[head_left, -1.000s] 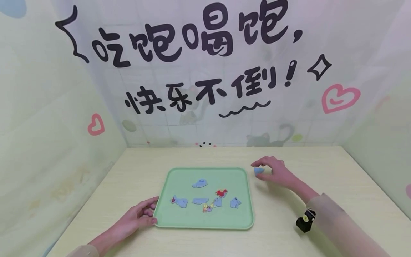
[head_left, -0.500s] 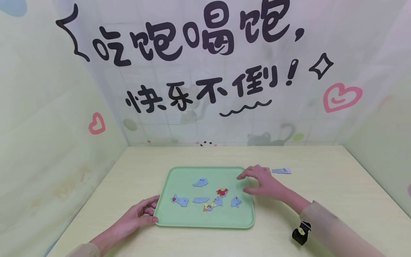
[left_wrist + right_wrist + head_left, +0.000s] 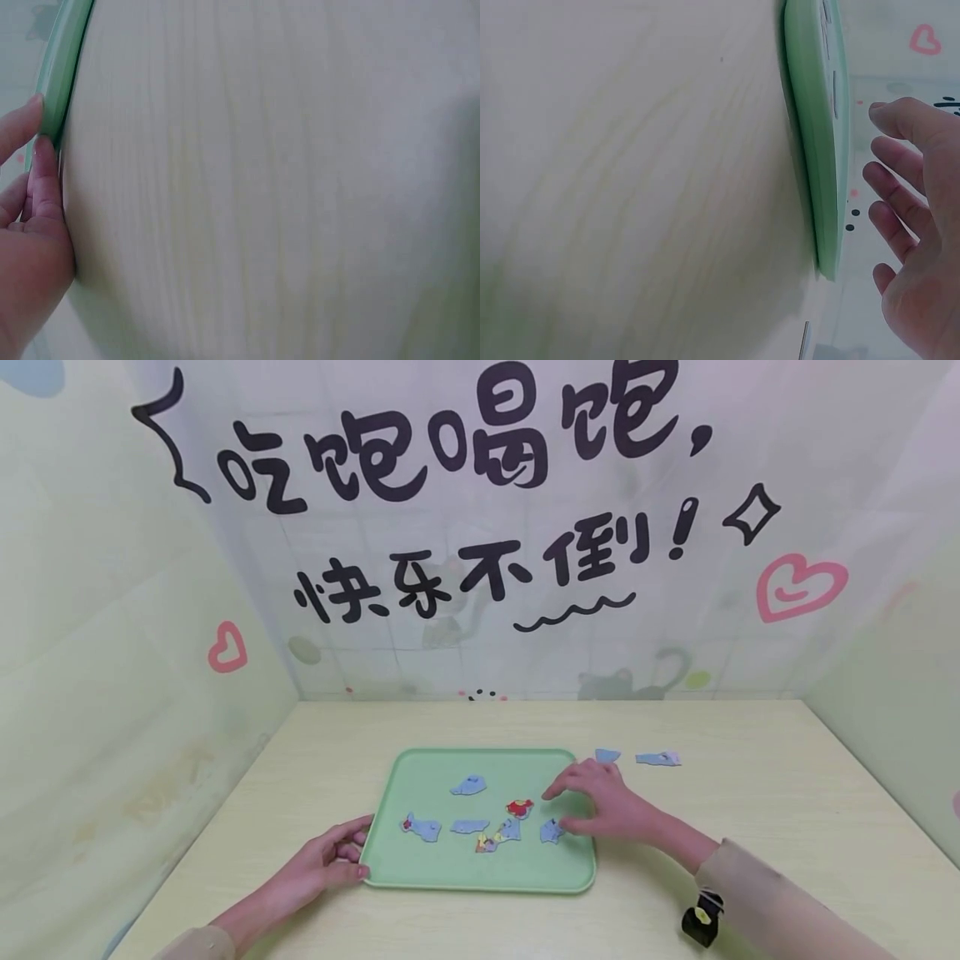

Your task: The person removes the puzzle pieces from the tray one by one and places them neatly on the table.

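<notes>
A light green tray (image 3: 480,870) lies on the table with several flat, irregular printed pieces on it, mostly blue. My left hand (image 3: 330,860) grips the tray's left edge; in the left wrist view the thumb and a finger (image 3: 46,176) pinch the green rim. Over the tray's right side hovers my right hand (image 3: 607,797), fingers spread and slightly bent, holding nothing. Its thumb is nearest a blue piece (image 3: 551,831). Further left are a red piece (image 3: 518,809), a yellow patterned piece (image 3: 484,843) and a blue piece with a red tip (image 3: 423,828).
Behind the right hand, a small blue piece (image 3: 607,755) and a long blue and pink piece (image 3: 658,759) lie on the pale wooden table (image 3: 720,810). Printed cloth walls (image 3: 480,660) enclose the table at the back and sides.
My right hand has let go of the small blue piece on the table and moved left and nearer, over the tray. The left hand has stayed at the tray's edge.
</notes>
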Motion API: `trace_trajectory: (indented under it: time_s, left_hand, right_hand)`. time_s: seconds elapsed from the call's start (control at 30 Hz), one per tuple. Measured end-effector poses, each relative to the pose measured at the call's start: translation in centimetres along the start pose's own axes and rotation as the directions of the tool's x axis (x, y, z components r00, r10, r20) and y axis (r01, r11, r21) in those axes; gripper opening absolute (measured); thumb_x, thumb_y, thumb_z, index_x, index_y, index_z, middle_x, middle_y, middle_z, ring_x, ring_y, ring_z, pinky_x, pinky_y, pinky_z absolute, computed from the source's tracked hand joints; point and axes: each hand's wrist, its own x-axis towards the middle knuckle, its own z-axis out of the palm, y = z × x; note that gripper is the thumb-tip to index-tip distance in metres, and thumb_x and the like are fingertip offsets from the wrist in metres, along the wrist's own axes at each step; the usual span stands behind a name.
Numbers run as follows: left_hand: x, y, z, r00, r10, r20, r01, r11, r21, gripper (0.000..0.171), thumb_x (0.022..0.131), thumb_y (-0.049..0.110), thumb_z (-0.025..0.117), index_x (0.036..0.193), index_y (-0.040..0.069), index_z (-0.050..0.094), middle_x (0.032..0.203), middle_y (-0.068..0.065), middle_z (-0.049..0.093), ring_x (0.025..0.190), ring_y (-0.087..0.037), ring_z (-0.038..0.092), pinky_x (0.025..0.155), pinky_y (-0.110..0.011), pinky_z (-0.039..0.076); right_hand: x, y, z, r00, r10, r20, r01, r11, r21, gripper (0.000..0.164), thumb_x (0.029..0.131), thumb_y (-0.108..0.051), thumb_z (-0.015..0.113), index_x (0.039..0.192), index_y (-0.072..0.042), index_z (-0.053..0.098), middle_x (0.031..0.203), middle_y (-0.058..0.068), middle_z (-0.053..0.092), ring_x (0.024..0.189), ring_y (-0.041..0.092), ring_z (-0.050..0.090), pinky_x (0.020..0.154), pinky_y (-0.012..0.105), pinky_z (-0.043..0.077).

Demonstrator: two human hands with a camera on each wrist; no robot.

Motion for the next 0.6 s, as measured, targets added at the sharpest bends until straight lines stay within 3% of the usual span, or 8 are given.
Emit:
trace_trajectory:
  time_s: [0.6]
  left_hand:
    - [0.0, -0.2, -0.1, 1.0, 0.017, 0.002, -0.017, 1.0, 0.004, 0.077, 0.089, 0.011, 0.069, 0.152, -0.007, 0.027, 0.129, -0.023, 0.045, 0.097, -0.004, 0.052, 0.083, -0.016, 0.048]
  right_hand:
    - [-0.5, -0.5, 1.5, 0.999, -0.023, 0.037, 0.027, 0.992, -0.123, 0.03, 0.078, -0.033, 0.081, 0.107, -0.031, 0.071, 0.111, -0.013, 0.066, 0.112, 0.016, 0.05, 0.096, 0.052, 0.03]
